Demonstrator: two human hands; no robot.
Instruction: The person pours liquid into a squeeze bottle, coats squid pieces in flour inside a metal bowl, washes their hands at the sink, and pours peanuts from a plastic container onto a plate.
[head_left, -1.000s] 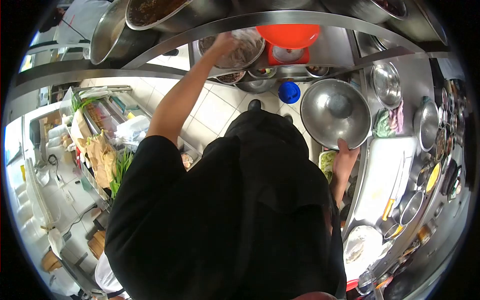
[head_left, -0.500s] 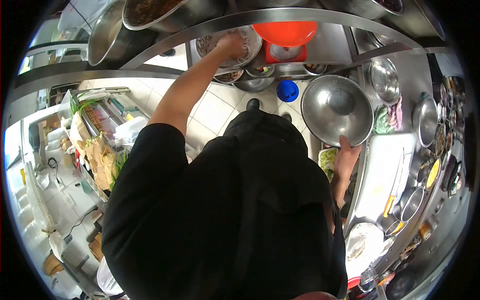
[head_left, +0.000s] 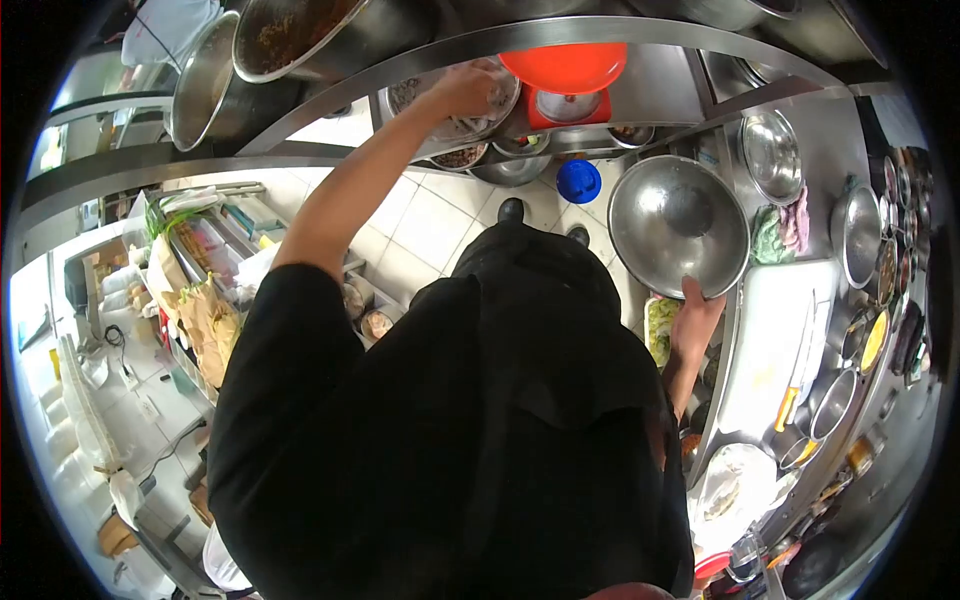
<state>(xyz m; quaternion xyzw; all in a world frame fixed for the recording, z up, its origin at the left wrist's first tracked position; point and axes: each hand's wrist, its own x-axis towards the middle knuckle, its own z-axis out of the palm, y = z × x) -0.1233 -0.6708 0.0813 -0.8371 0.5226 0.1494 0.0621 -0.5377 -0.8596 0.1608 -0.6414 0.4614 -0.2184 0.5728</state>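
My right hand (head_left: 693,322) grips the near rim of a large steel mixing bowl (head_left: 640,215), thumb over the edge. The bowl's inside is bare and shiny, with a dark round patch. At the upper left, my left arm stretches under a metal shelf bar, and my left hand (head_left: 465,90) is down in a wide metal bowl (head_left: 388,100) of pale, greyish pieces. Its fingers are bent downward and mostly hidden, so their hold cannot be made out. Right beside that hand is a red scale (head_left: 570,108) with an orange-red basin (head_left: 565,68) on top.
A white cutting board (head_left: 765,350) with an orange-handled knife (head_left: 790,400) lies at right, near green and pink cloths (head_left: 780,228). A blue container (head_left: 578,181) is below the counter. Large pots (head_left: 285,40) stand on the overhead shelf. Wrapped greens (head_left: 205,320) lie at left.
My left hand has shifted slightly within the bowl of pale pieces, its fingers toward the far right side. My right hand keeps its grip on the mixing bowl. The camera view has moved a little.
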